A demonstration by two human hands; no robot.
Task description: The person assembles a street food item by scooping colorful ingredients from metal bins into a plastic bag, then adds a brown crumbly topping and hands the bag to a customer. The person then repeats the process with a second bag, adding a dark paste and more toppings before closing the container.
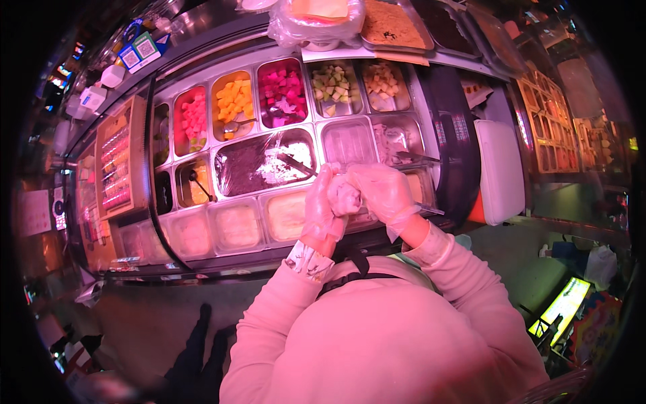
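Observation:
Both my hands wear thin clear gloves and meet over the front of a steel counter of food pans. My left hand point(321, 207) and my right hand point(381, 190) press together around a pale lump of sticky food point(345, 196), cupping it between palms and fingers. Just behind the hands sits a wide pan point(235, 176) of dark and white rice under clear film, with a spoon handle point(296, 163) sticking out. My pink sleeves come up from the lower edge.
Back-row pans hold pink cubes point(194, 120), orange cubes point(233, 101), magenta cubes point(282, 93) and pale cubes point(333, 82). Lidded pale tubs point(237, 225) line the front. A white box point(499, 170) stands right; a bagged tray point(316, 20) lies behind.

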